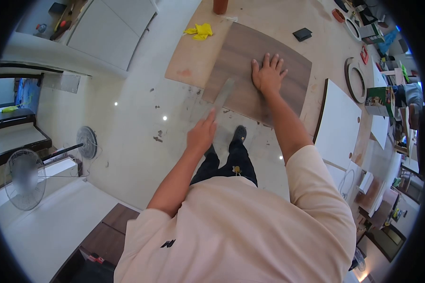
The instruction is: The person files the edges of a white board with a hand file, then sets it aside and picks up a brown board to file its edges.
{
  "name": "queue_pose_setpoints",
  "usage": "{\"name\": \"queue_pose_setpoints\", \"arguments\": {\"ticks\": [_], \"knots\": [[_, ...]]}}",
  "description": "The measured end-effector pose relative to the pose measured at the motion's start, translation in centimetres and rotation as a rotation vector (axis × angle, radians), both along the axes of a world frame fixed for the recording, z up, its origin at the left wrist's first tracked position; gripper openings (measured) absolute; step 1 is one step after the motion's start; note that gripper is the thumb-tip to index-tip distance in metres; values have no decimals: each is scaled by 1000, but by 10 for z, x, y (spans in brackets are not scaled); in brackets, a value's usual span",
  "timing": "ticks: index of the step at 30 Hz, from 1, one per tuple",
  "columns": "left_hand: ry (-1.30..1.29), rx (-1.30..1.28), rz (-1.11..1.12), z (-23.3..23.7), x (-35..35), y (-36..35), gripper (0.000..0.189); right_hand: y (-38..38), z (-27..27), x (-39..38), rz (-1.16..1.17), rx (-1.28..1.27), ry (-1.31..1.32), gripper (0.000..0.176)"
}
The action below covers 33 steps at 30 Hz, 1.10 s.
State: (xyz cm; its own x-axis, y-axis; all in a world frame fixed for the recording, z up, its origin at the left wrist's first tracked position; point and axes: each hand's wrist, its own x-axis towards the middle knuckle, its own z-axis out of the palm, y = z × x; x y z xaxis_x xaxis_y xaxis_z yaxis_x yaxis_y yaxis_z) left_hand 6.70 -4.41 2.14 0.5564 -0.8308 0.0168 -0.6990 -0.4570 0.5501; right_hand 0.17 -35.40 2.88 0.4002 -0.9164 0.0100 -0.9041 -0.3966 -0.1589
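Observation:
A dark wood-grain panel (241,59) lies on the light brown worktable (186,66). My right hand (269,75) rests flat on the panel, its fingers spread. Near the panel's lower left edge, my left hand (203,132) is closed round the end of a long, flat grey tool (224,93), which looks like a file. The tool's far end reaches over the panel's edge and is slightly blurred; whether it touches the edge I cannot tell.
A yellow cloth (200,31) and a black wallet-like object (302,34) lie on the worktable. White panels (337,122) and a ring-shaped piece (355,80) are at the right. Fans (25,179) stand at the left. Scraps litter the floor.

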Motion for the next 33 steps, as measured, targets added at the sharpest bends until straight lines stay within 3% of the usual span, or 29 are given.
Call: {"name": "queue_pose_setpoints", "arguments": {"ticks": [4,7,9,12,15,18,21,24,27,30,33], "knots": [[81,182,58,-3,-4,82,50,5,-1,-2,0,-3,-3,76],[21,96,-29,-17,-2,50,51,-1,-1,3,-3,-15,-15,76],[18,37,-54,-3,-3,-7,52,4,-1,0,9,-28,-5,75],[41,217,-68,26,-4,-45,50,2,2,1,-1,10,-29,74],[30,99,-35,5,0,12,52,1,2,1,-1,27,-7,74],[106,252,70,6,6,65,52,2,-2,2,-2,-21,36,74],[9,32,-15,-9,6,26,53,3,1,4,-17,8,38,73],[2,123,-39,7,6,-33,54,2,4,2,-13,21,24,73],[-87,64,-38,1,5,-13,53,-3,-2,-7,56,-25,8,72],[60,151,22,1,-7,51,50,-3,0,-18,111,16,7,69],[51,57,-8,-11,-17,53,50,1,3,-16,99,5,17,68]]}}
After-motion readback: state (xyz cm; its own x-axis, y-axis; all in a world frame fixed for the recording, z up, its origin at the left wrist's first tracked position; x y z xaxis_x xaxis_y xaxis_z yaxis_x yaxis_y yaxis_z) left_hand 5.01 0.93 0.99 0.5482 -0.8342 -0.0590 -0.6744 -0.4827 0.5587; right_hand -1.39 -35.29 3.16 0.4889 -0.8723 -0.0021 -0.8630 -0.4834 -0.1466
